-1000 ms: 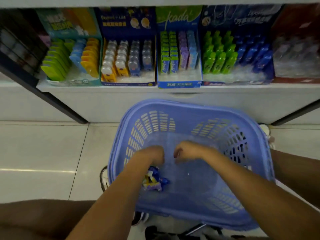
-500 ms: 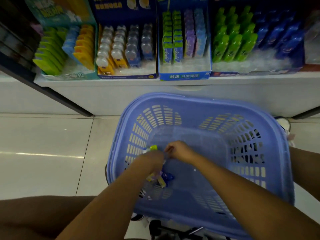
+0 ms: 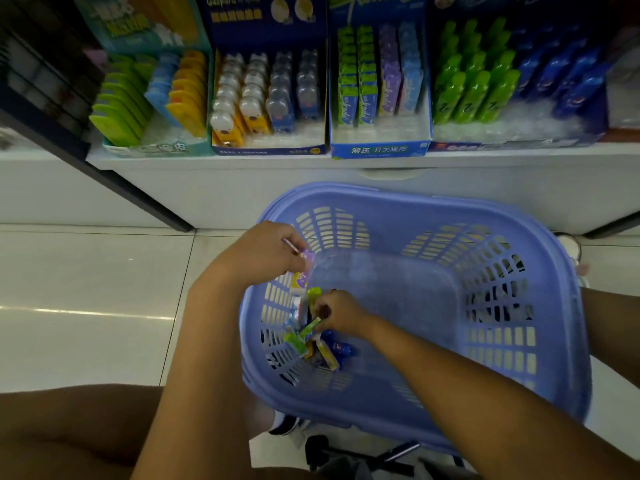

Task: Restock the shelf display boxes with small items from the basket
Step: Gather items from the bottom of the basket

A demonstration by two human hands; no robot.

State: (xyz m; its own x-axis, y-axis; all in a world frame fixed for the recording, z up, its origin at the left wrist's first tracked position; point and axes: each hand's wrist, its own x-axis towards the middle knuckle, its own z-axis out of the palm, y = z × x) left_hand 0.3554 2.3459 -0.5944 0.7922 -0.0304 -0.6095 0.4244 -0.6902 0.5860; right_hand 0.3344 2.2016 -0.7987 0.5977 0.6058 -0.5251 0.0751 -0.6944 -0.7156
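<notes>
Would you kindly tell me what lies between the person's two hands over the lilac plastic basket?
In the head view, small purple, white and green packets fill the gap between the left hand and right hand.

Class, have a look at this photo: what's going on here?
A person reaches into a blue basket in front of a shelf of display boxes. The left hand holds a purple packet near the basket's left wall; the right hand pinches a green packet above the small pile inside.
</notes>
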